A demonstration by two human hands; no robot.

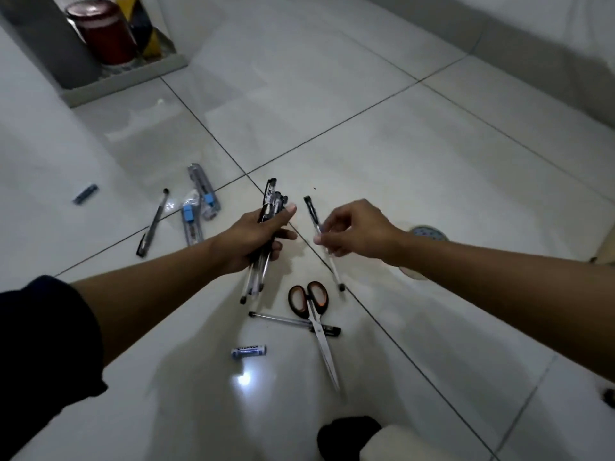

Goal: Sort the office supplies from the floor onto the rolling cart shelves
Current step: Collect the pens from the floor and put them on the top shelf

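My left hand grips a bundle of black-capped clear pens above the white tiled floor. Just to its right, my right hand pinches a single pen by its middle, held off the floor. Below the hands lie orange-handled scissors across another pen, and a small battery. Left of my left hand lie one more pen, two blue-slider utility cutters and a small blue item.
The rolling cart's bottom shelf stands at the far left with a dark red jar and a yellow-black package on it. A floor drain sits behind my right wrist. A wall base runs along the upper right.
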